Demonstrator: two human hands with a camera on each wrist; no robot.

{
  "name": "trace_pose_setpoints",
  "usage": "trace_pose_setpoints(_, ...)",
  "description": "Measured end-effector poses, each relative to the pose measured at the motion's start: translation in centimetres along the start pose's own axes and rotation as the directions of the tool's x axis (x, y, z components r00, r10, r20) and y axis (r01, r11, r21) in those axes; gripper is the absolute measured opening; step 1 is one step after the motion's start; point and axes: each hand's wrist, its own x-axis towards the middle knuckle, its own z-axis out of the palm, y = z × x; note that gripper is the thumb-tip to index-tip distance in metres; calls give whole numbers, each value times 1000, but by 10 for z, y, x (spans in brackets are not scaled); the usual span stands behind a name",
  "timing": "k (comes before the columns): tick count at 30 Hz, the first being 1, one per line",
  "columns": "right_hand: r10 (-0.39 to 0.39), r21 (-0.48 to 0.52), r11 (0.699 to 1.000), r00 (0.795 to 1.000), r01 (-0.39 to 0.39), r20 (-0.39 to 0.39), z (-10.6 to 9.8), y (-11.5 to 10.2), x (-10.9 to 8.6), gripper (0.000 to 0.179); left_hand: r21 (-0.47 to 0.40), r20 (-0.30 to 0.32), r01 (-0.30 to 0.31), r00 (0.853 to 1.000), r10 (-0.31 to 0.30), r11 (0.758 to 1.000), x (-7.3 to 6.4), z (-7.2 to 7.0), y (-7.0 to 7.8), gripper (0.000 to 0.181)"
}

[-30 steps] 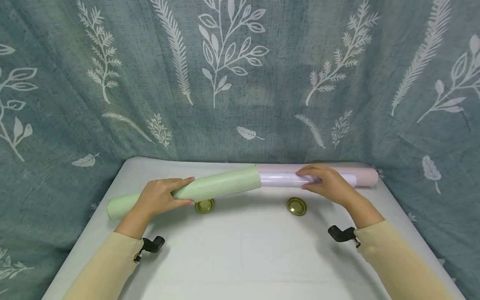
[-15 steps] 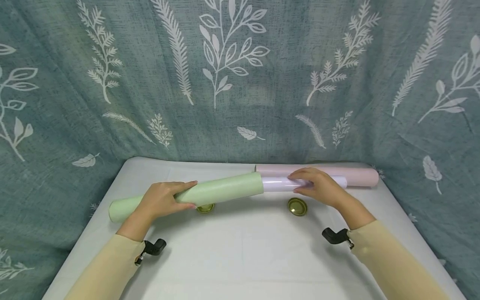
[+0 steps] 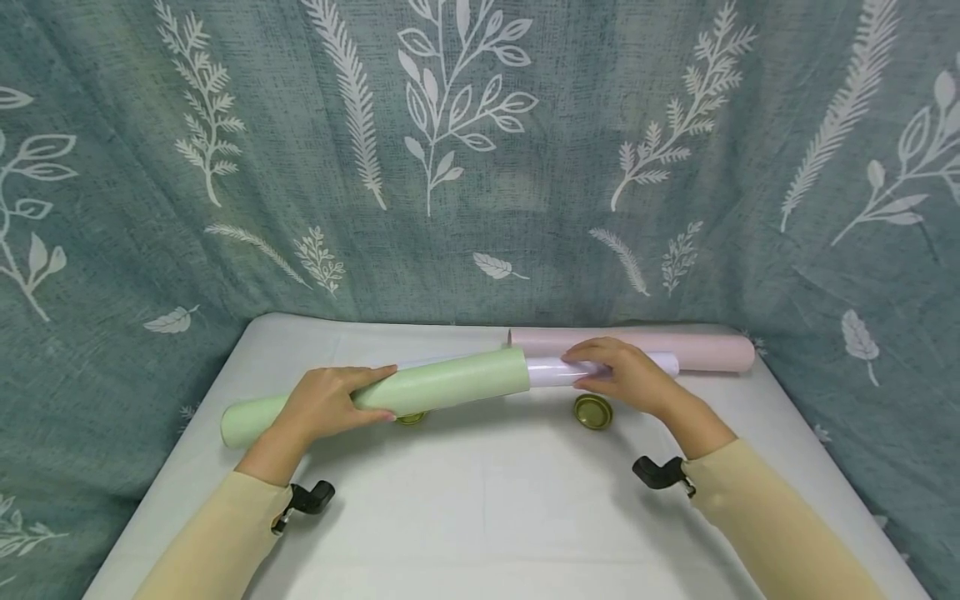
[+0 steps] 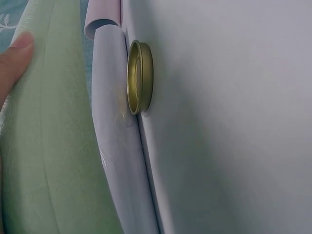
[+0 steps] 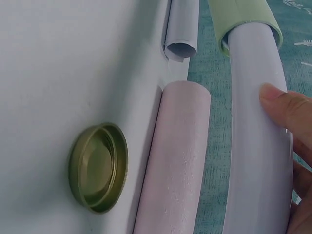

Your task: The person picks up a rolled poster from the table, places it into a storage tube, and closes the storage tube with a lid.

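My left hand (image 3: 324, 406) grips a long pale green tube (image 3: 442, 382), its right end raised a little. Into that end runs a glossy white roll (image 3: 550, 372), which my right hand (image 3: 624, 377) holds between thumb and fingers. The right wrist view shows the white roll (image 5: 257, 126) inside the rim of the green tube (image 5: 243, 12), with the thumb (image 5: 275, 100) lying along it. How far the roll reaches inside is hidden.
A pink tube (image 3: 712, 350) lies along the table's back right. Another white roll (image 4: 114, 97) lies behind the green tube, mostly hidden in the head view. Two round gold lids, one right (image 3: 593, 412) and one partly covered (image 3: 411, 418), rest on the white table (image 3: 480, 500).
My right hand has moved left, and less of the white roll shows outside the green tube. The green tube and left hand have shifted slightly right and nearer.
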Motion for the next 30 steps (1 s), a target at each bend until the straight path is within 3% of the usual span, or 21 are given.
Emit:
trace_pose_setpoints(14,-23,-1,1000,1000,23,8,15,-8,5,40,-16,24,30,999,-29,999,2,2,10,71)
trace_pose_setpoints(30,-60,-5,998,998,60,36,21,-20,14,37,-4,-5,-2,1000,1,1000,1,6,12,69)
